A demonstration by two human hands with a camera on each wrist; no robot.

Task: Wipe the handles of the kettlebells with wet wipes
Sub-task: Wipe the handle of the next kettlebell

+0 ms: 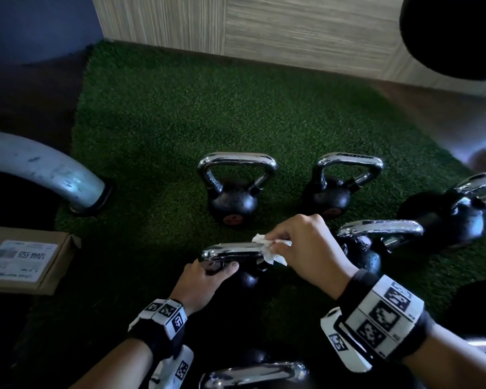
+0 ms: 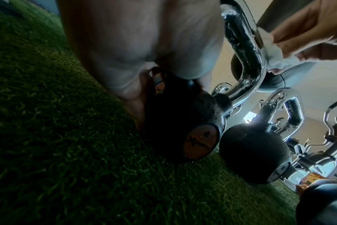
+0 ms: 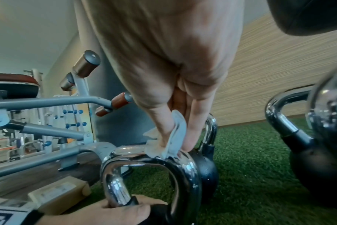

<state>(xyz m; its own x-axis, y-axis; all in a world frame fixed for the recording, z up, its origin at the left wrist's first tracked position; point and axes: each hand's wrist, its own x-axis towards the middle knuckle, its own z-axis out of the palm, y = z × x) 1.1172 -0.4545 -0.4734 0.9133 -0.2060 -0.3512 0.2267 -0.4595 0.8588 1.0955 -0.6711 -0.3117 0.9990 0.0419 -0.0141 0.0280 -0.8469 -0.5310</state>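
A black kettlebell with a chrome handle stands on the green turf in front of me. My left hand grips the left base of that handle and the ball's shoulder. My right hand pinches a crumpled white wet wipe and presses it on the right end of the handle's top bar. In the right wrist view the wipe sits between thumb and fingers on the handle. The left wrist view shows the wipe against the handle.
Several more chrome-handled kettlebells stand around: two behind, two to the right, one handle near my body. A cardboard box and a grey machine tube lie left. A wood-grain wall bounds the turf.
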